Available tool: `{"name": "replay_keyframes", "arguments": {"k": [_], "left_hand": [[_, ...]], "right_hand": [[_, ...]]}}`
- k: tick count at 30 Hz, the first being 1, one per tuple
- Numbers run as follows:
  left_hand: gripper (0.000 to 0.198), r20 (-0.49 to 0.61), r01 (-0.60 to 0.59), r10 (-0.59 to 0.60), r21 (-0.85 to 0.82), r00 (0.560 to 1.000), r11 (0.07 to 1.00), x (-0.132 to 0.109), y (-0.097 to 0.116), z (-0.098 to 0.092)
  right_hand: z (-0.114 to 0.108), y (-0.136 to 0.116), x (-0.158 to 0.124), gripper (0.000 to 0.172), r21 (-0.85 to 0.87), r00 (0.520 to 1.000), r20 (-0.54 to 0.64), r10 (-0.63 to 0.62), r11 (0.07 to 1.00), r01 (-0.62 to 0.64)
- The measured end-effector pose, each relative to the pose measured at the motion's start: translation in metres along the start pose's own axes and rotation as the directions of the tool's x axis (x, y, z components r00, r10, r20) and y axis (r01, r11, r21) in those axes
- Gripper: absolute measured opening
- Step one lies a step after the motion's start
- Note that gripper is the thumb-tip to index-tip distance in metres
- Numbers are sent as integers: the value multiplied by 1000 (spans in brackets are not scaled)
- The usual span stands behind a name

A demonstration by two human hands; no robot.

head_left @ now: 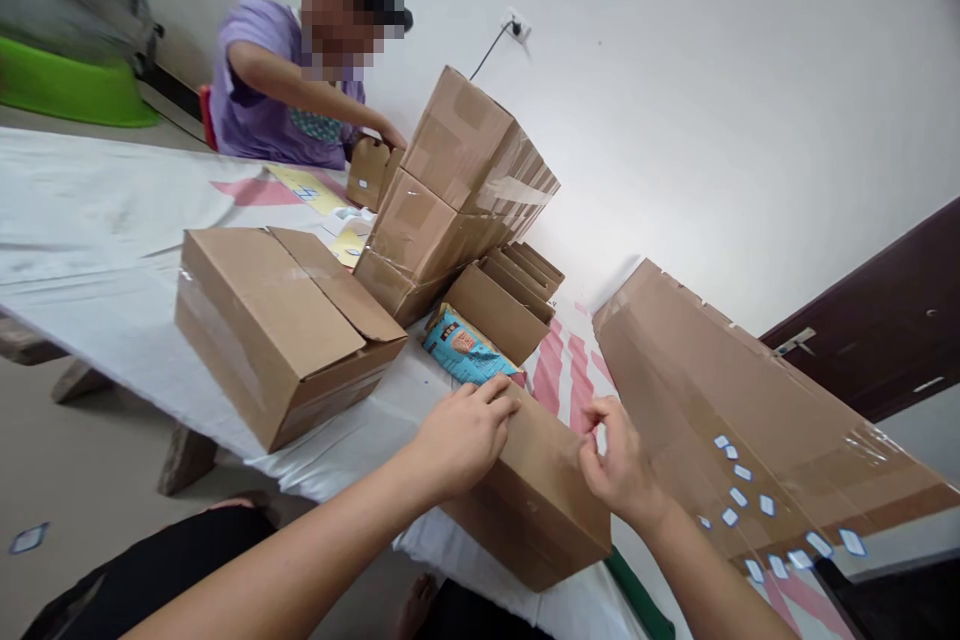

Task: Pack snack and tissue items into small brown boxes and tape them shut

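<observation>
A closed brown cardboard box (pixel 525 495) stands at the near edge of the cloth-covered table. My left hand (pixel 469 430) steadies it, with bent fingers over its top left side; the fingertips lie on the cardboard. Beside the box's right side, my right hand (pixel 619 460) has thumb and fingers drawn together in a pinch. A small pale patch shows between those fingers, too unclear to name. Just behind the box lies a blue snack packet (pixel 466 345), leaning against an opened carton (pixel 491 315).
Another box (pixel 270 310) sits to the left, its flaps folded over. Taped boxes (pixel 457 140) form a tall stack farther back. On the right, a large cardboard panel (pixel 690 390) carries several small white labels (pixel 739 497). A person in purple (pixel 262 110) handles a small carton (pixel 367 175) across the table.
</observation>
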State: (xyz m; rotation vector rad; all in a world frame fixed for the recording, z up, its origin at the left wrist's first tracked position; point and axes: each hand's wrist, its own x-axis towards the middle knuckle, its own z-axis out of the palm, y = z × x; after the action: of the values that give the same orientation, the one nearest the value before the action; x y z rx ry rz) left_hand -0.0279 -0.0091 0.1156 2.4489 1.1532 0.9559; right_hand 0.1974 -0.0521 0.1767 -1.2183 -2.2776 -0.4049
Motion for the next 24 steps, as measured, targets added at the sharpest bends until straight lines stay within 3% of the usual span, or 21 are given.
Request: {"name": "replay_keyframes", "arguments": {"k": [3, 7, 12, 14, 18, 24], "left_hand": [[40, -3, -5, 5, -20, 1000, 1000, 1, -1, 0], [40, 3, -30, 30, -28, 1000, 999, 1, -2, -1], [42, 22, -33, 34, -12, 999, 999, 2, -4, 2], [44, 23, -28, 28, -8, 999, 1000, 3, -5, 4], [46, 21, -34, 34, 15, 999, 999, 4, -6, 6], [47, 19, -24, 24, 10, 1000, 1000, 3, -6, 6]], "right_hand": [[-20, 7, -28, 25, 108, 968, -79, 240, 967, -231], [-37, 27, -79, 20, 148, 866, -27, 500, 859, -491], [-35, 38, -150, 31, 169, 635, 235, 736, 612, -772], [-30, 36, -178, 35, 164, 554, 307, 774, 531, -831], [-19, 30, -226, 35, 97, 443, 355, 823, 439, -893], [-7, 32, -263, 16, -103, 347, 285, 894, 388, -916]]}}
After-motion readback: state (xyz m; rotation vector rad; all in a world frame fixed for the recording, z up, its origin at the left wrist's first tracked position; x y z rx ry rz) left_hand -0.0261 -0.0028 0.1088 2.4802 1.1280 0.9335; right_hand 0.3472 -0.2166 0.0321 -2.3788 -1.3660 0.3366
